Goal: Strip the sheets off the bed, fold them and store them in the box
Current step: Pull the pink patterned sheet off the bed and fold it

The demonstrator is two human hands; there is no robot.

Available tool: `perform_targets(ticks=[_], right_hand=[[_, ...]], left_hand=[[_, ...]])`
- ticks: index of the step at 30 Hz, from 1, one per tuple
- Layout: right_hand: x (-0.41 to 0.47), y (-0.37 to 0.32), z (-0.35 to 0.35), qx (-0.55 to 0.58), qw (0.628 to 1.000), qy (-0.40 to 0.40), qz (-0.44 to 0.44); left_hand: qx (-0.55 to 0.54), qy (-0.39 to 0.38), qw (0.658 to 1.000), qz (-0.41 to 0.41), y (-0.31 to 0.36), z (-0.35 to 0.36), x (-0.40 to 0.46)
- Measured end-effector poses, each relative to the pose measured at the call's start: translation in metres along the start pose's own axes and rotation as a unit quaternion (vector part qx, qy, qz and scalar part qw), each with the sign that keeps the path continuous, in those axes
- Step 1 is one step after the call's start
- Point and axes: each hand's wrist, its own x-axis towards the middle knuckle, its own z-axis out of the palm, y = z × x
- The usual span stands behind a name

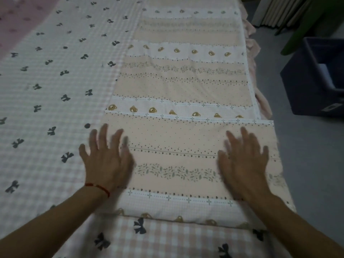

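Peach bear-print sheet runs lengthwise from lower centre toward the top of frame. I lay my left hand and right hand, fingers spread flat and gripping nothing, on its folded near end; the box sits right, nearer my right hand.

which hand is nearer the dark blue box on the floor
Right. The right hand lies flat on the bear-print sheet near the bed's box-side edge; the left hand rests on the sheet's far edge from the dark blue box.
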Motion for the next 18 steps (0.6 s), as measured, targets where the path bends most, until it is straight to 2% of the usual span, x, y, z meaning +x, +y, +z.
perform_targets(ticks=[1, 2, 4, 7, 9, 12, 16, 18], right_hand=[[-0.019, -0.020, 0.013, -0.010, 0.997, -0.042, -0.072], [-0.037, -0.032, 0.029, -0.027, 0.989, -0.074, -0.129], [-0.058, -0.015, 0.051, -0.090, 0.977, -0.085, -0.172], [-0.059, 0.054, 0.051, -0.121, 0.989, -0.085, -0.032], [-0.058, 0.073, 0.044, -0.121, 0.988, -0.092, 0.015], [-0.044, 0.057, 0.029, -0.090, 0.992, -0.085, 0.019], [0.027, 0.043, 0.007, -0.076, 0.996, -0.053, -0.018], [0.072, 0.047, 0.010, -0.063, 0.997, -0.049, -0.005]], left_hand=[[0.027, -0.036, 0.998, 0.051, 0.008, 0.012, -0.020], [0.037, -0.069, 0.995, 0.061, 0.010, 0.025, -0.034], [0.030, -0.100, 0.994, 0.012, -0.007, 0.047, -0.045], [0.011, -0.101, 0.994, -0.035, -0.044, 0.059, -0.041], [0.004, -0.123, 0.991, -0.051, -0.053, 0.057, -0.040], [0.033, -0.118, 0.990, -0.063, -0.034, 0.045, -0.035], [0.019, -0.083, 0.996, -0.012, 0.022, 0.031, 0.028], [-0.013, -0.087, 0.992, -0.087, 0.045, 0.040, 0.074]])
